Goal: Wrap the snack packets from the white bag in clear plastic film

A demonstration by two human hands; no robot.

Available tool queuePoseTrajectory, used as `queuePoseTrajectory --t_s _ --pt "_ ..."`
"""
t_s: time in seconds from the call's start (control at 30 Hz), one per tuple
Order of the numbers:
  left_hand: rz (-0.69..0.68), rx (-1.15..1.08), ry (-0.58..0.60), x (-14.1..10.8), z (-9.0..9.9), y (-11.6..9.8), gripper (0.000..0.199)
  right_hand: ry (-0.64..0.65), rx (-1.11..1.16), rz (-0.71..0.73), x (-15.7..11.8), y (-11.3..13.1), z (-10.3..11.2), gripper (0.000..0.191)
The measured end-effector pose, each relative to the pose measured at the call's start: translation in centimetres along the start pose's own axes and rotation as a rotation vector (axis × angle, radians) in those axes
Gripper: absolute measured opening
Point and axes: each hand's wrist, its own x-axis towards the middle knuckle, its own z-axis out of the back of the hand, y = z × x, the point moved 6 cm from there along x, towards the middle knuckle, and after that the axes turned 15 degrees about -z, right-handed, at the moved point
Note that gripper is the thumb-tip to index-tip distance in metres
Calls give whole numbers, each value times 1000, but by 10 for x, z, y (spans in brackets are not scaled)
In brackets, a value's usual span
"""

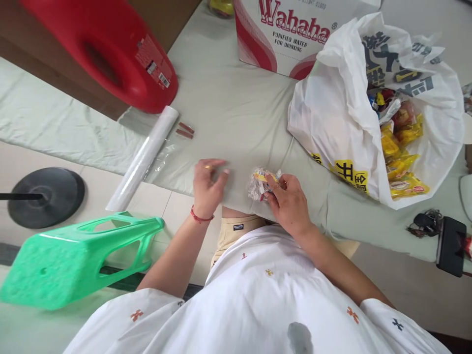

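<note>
My right hand (290,202) has its fingers and thumb closed on a crumpled clear plastic wrapper (255,185), which shows yellow, white and red printing. What is inside the plastic I cannot make out. To the left, my left hand (210,187) is held apart from it over the cloth's front edge. Its thumb and index finger are spread, with nothing between them. Farther left on the cloth lie two thin reddish-brown sticks (185,131) near a thin clear plastic wrapping (160,160).
At the right stands an open white plastic bag (328,123) of packaged snacks (400,162). Behind it is a Wahaha carton (280,44). A red jug (121,59), white roll (143,157), green stool (73,255) and black round base (46,196) are leftward; phone (452,246) and keys (426,222) rightward.
</note>
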Motion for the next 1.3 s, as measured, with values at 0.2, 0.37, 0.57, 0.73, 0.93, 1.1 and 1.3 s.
queuePoseTrajectory --t_s 0.2,0.37,0.57,0.73,0.93,1.1,1.3 --pt "-38 -9 429 0 -39 -25 23 12 147 -8 1 -5 11 44" --pt "402 -387 404 -3 -34 -11 31 60 87 94 1 4 11 44" --pt "720 -645 256 -18 -21 -6 50 8 53 88 2 7 3 38" --pt "727 -635 372 -18 -34 -17 51 28 30 84 0 5 0 39" --pt "572 -343 301 -7 -27 -19 23 41 -27 77 1 11 -1 41" --pt "181 89 234 4 -38 -66 13 91 -82 66 1 14 -5 45" --pt "-228 260 212 -8 -68 -82 22 63 -39 71 -1 11 -6 51"
